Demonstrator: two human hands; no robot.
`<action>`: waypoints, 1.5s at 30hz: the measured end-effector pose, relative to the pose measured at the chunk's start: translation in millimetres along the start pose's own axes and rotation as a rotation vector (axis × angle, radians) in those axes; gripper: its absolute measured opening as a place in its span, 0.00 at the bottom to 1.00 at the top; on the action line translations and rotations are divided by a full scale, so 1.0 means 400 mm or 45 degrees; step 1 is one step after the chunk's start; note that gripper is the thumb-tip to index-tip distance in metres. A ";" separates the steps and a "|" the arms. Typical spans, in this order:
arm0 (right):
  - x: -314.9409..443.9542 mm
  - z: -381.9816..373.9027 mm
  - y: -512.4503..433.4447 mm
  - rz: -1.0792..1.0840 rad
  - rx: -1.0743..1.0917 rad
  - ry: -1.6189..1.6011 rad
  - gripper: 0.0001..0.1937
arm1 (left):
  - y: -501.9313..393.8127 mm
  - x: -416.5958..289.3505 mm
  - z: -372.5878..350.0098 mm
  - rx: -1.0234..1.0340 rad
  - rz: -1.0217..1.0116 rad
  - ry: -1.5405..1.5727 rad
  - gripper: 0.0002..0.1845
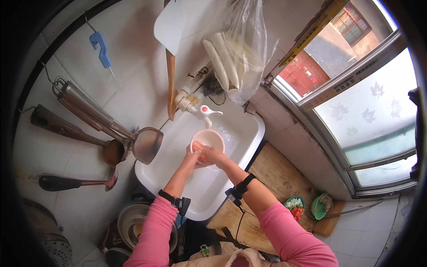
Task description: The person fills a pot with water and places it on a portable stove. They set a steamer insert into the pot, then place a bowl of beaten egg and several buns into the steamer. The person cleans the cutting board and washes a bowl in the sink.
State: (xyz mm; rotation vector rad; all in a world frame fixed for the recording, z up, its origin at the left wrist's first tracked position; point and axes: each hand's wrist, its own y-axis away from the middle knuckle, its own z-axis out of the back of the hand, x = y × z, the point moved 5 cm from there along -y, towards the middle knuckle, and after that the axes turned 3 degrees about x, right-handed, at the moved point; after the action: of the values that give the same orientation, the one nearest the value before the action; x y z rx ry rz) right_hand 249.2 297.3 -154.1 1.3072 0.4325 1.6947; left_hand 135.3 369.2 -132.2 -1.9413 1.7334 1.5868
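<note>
My left hand [194,158] and my right hand [212,155] meet inside the near side of a small white bowl with a pinkish rim [213,136]. Between them is a soft orange-pink thing [197,146], with my fingers closed around it; its kind is unclear. The bowl is under the spout of a white plastic tap with a red dot [206,112], over a white sink basin [196,197]. Water shows in the basin to the bowl's right. My fingertips are partly hidden inside the bowl.
Metal ladles and a turner [147,146] hang from a rail on the left. A plastic bag of long white items [222,60] hangs behind the tap. Right of the basin, a wooden board [277,167] lies near two green bowls [319,208]. A lidded pot [133,220] stands lower left.
</note>
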 end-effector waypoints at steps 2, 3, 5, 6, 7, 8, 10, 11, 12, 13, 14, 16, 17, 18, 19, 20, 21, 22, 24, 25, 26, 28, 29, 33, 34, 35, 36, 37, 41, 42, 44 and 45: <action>0.045 0.029 0.019 0.410 -0.372 -0.135 0.24 | 0.007 0.008 0.012 0.046 0.099 0.200 0.30; 0.056 0.035 0.035 0.482 -0.537 -0.194 0.24 | 0.010 0.004 0.006 0.125 0.100 0.216 0.30; 0.084 0.027 0.055 0.505 -0.606 -0.185 0.25 | 0.018 -0.008 -0.012 0.243 0.121 0.216 0.30; 0.093 0.012 0.053 0.411 -0.568 -0.325 0.25 | 0.021 -0.014 -0.022 0.259 0.115 0.212 0.29; 0.104 0.000 0.051 0.373 -0.513 -0.494 0.26 | 0.023 -0.018 -0.033 0.275 0.108 0.209 0.29; 0.118 -0.009 0.055 0.391 -0.542 -0.511 0.25 | 0.023 -0.021 -0.040 0.274 0.092 0.196 0.29; 0.160 -0.014 0.060 0.585 -0.445 -0.215 0.22 | 0.018 -0.021 -0.034 0.172 0.045 0.233 0.27; 0.165 -0.017 0.062 0.614 -0.362 -0.076 0.21 | 0.016 -0.021 -0.035 0.189 -0.026 0.283 0.26; 0.168 -0.024 0.056 0.609 -0.136 0.060 0.18 | 0.010 -0.011 -0.021 0.190 0.051 0.283 0.26; 0.168 -0.026 0.062 0.676 0.025 0.128 0.18 | 0.004 -0.012 -0.003 0.268 0.085 0.321 0.27; 0.158 -0.024 0.067 0.657 0.152 0.212 0.18 | 0.001 0.000 0.002 0.286 0.096 0.298 0.27; 0.149 -0.019 0.084 0.695 0.333 0.352 0.21 | 0.002 0.018 0.023 0.259 0.094 0.186 0.29; 0.148 -0.018 0.090 0.721 0.340 0.665 0.21 | 0.005 0.021 0.033 0.218 0.087 0.092 0.30; 0.144 -0.019 0.100 0.753 0.377 0.945 0.21 | 0.007 0.018 0.040 0.176 0.050 0.073 0.32; 0.142 -0.015 0.099 0.703 0.392 1.247 0.22 | 0.013 0.015 0.039 0.141 0.020 0.046 0.33; 0.138 0.004 0.099 0.553 0.251 1.351 0.20 | 0.019 0.006 0.039 0.113 -0.016 0.026 0.34; 0.165 0.012 0.109 0.747 0.085 1.455 0.19 | 0.024 -0.002 0.033 0.138 0.013 0.053 0.35; 0.191 0.024 0.112 0.882 -0.062 1.581 0.18 | 0.030 -0.010 0.025 0.171 0.038 0.087 0.36; 0.234 0.039 0.130 1.287 -0.297 1.701 0.17 | 0.040 -0.029 0.010 0.191 0.067 0.147 0.36; 0.249 0.045 0.143 1.555 -0.378 1.685 0.17 | 0.046 -0.035 0.003 0.177 0.074 0.173 0.36; 0.252 0.044 0.163 1.822 -0.460 1.653 0.16 | 0.052 -0.040 0.001 0.163 0.086 0.182 0.36; 0.236 0.040 0.142 1.707 -0.533 1.827 0.14 | 0.058 -0.050 -0.004 0.130 0.083 0.238 0.36; 0.217 0.034 0.125 1.550 -0.504 1.972 0.14 | 0.059 -0.051 -0.004 0.096 0.077 0.244 0.35; 0.143 0.007 0.055 0.643 -0.387 1.762 0.18 | 0.044 -0.042 -0.014 -0.013 -0.010 0.169 0.29; 0.125 -0.005 0.046 0.528 -0.293 1.724 0.22 | 0.039 -0.031 -0.012 -0.073 -0.002 0.144 0.28; 0.105 -0.016 0.041 0.420 -0.200 1.684 0.26 | 0.036 -0.020 -0.011 -0.122 -0.030 0.132 0.27; 0.097 -0.029 0.034 0.386 -0.065 1.372 0.29 | 0.029 -0.010 -0.010 -0.171 -0.054 0.117 0.26; 0.095 -0.030 0.033 0.371 -0.105 1.168 0.33 | 0.019 -0.004 -0.014 -0.134 -0.101 0.128 0.27; 0.078 -0.027 0.035 0.252 -0.015 0.304 0.31 | -0.001 0.036 -0.002 -0.041 -0.042 0.207 0.30; 0.085 -0.017 0.044 0.347 -0.040 0.247 0.29 | -0.005 0.046 0.001 -0.028 0.035 0.270 0.30; 0.109 -0.013 0.064 0.588 0.042 0.272 0.26 | -0.008 0.033 0.015 -0.093 -0.059 0.158 0.31; 0.125 -0.011 0.076 0.735 0.150 0.359 0.24 | -0.006 0.024 0.019 -0.123 -0.099 0.118 0.31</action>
State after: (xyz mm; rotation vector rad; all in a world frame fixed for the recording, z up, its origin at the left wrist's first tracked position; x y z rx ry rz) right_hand 231.0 324.0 -105.1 1.3637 0.3362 2.3841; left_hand 130.8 368.3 -143.9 -2.1312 1.6199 1.6067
